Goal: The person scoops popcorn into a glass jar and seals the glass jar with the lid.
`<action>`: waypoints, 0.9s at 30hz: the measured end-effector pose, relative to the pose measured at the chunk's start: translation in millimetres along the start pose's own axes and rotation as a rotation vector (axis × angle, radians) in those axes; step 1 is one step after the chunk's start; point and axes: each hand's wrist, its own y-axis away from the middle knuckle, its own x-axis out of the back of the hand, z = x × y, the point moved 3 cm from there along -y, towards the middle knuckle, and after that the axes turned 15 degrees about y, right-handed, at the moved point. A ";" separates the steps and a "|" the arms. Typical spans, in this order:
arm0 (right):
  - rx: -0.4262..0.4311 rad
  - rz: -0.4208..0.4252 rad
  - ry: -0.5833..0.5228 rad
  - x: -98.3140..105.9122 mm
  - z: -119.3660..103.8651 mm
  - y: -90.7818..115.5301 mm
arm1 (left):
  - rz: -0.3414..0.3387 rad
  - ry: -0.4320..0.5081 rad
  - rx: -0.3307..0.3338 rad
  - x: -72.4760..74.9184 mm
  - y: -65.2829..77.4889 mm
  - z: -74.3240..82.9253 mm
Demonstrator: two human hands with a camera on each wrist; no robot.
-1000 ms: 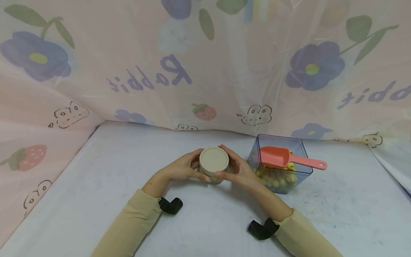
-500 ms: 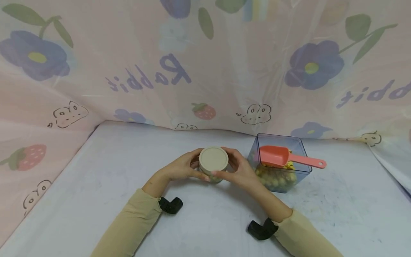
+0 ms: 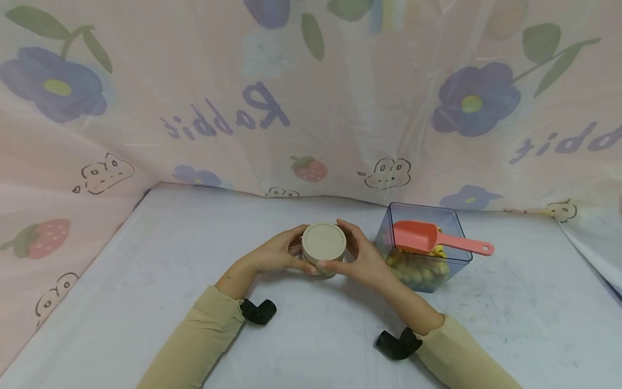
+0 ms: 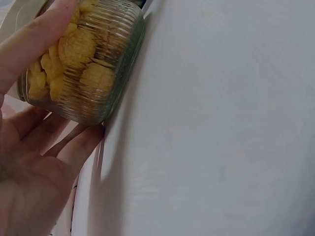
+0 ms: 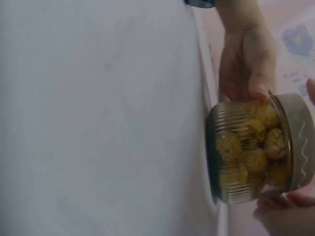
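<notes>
A ribbed glass jar filled with yellow popcorn stands upright on the white table, at the middle of the head view. On its top sits a round beige lid. My left hand grips the jar's glass body from the left, thumb in front. In the left wrist view, its fingers curve under the glass side near the base. From the other side, my right hand holds the lid's edge, its thumb in front and its fingers behind. Part of the jar's body is hidden beneath the lid and hands.
Right of the jar stands a clear bluish square container with popcorn in it. A pink scoop lies across its top, its handle jutting over the right rim. A patterned curtain hangs along the table's back edge.
My right thumb has slid slightly left along the front of the lid. The jar, the left hand, the container and the scoop have stayed in place.
</notes>
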 end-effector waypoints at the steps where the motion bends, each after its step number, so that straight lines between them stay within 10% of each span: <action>1: 0.013 -0.017 -0.010 0.2 0.4 -0.2 | 0.001 0.000 0.003 0.2 0.1 -0.1; 10: 0.150 -0.089 -0.086 3.5 0.2 -1.8 | -0.006 -0.006 -0.002 0.7 -0.3 0.2; 27: -0.008 0.071 0.003 0.8 -4.3 3.2 | 0.010 -0.007 -0.016 -0.5 0.0 -0.1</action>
